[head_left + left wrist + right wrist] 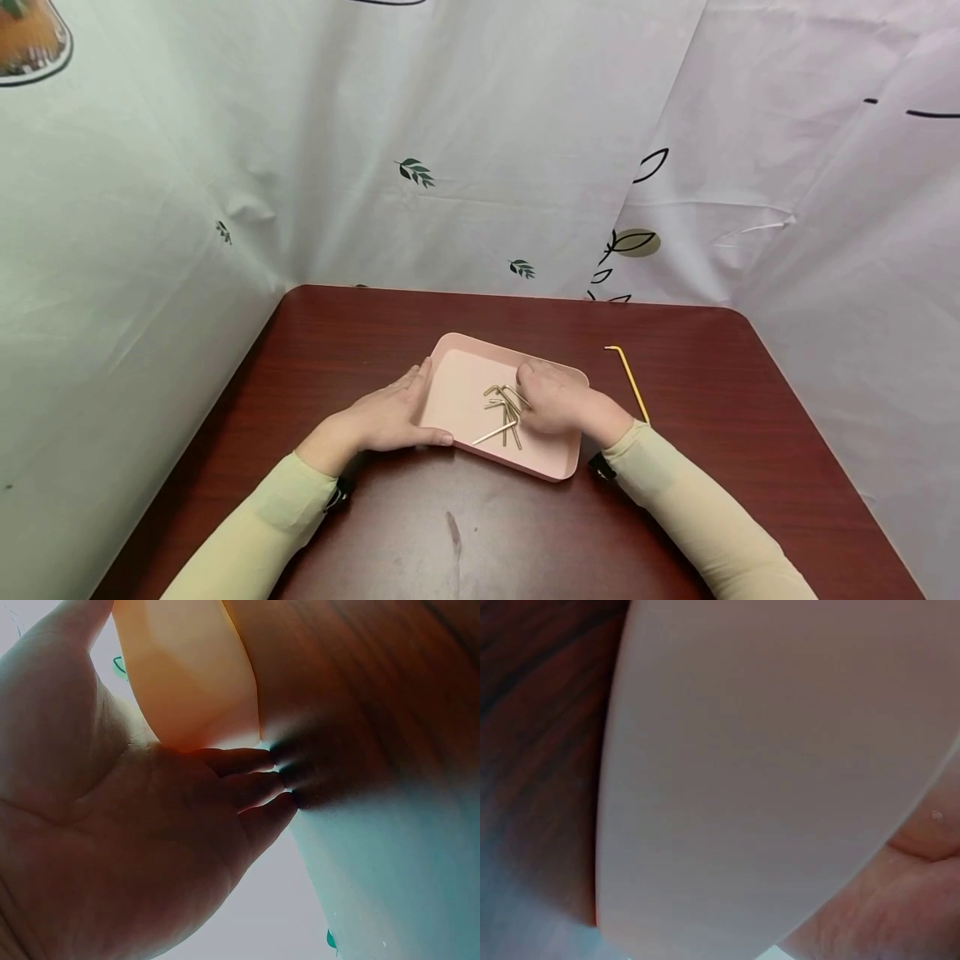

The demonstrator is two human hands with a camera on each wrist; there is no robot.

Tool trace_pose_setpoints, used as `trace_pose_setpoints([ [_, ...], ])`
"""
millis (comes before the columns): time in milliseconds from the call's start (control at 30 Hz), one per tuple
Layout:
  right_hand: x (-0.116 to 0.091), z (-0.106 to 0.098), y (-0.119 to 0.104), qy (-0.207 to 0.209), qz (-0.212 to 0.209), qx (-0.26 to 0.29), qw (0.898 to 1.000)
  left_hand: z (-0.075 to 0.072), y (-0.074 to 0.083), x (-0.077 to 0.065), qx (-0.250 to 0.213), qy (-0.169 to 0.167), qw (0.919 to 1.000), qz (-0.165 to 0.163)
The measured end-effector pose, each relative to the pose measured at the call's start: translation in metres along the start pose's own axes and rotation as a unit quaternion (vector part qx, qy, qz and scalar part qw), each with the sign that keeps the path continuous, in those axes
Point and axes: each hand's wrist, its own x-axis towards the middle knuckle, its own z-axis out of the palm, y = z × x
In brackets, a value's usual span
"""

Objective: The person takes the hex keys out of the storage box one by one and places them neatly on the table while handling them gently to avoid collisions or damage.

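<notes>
A shallow pink tray sits at an angle on the table. Several gold L-shaped hex keys lie crossed in a loose pile inside it. My left hand rests against the tray's left end, its fingers straight along the outer wall and the thumb at the near rim. In the left wrist view, the left fingertips reach down to the tabletop beside the tray. Curled over the right side of the pile, my right hand is inside the tray. Its fingertips are hidden, so I cannot tell whether they pinch a key.
A long yellow rod with a bent end lies on the dark red wooden table, right of the tray and partly behind the right sleeve. White curtains with leaf prints enclose the table's back and sides. A smear marks the near tabletop.
</notes>
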Motion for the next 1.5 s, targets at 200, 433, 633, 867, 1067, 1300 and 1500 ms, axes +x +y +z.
trace_pose_setpoints([
  [200, 0.001, 0.003, 0.002, -0.009, -0.007, 0.001, 1.000, 0.000, 0.000, 0.000, -0.003, -0.001, 1.0000, 0.001],
  [433, 0.003, 0.003, 0.002, -0.014, -0.006, 0.004, 1.000, 0.000, 0.000, 0.001, 0.006, -0.003, 1.0000, 0.001],
  [633, 0.004, 0.002, -0.001, -0.024, 0.007, 0.008, 1.000, -0.001, 0.001, 0.000, 0.001, -0.006, 1.0000, 0.000],
  [867, 0.006, 0.004, -0.004, -0.023, 0.012, 0.004, 1.000, -0.002, 0.002, -0.002, -0.014, 0.003, 0.9999, 0.007],
  [1067, 0.008, 0.004, -0.006, -0.022, 0.012, -0.012, 1.000, 0.000, -0.001, 0.000, -0.007, 0.004, 1.0000, 0.003],
  [1300, 0.011, 0.006, -0.009, -0.026, 0.020, -0.017, 0.999, 0.000, -0.001, 0.000, -0.002, 0.003, 1.0000, 0.000],
  [1500, 0.013, 0.007, -0.011, -0.026, 0.025, -0.017, 0.999, 0.000, -0.001, 0.000, -0.005, 0.004, 1.0000, 0.003],
])
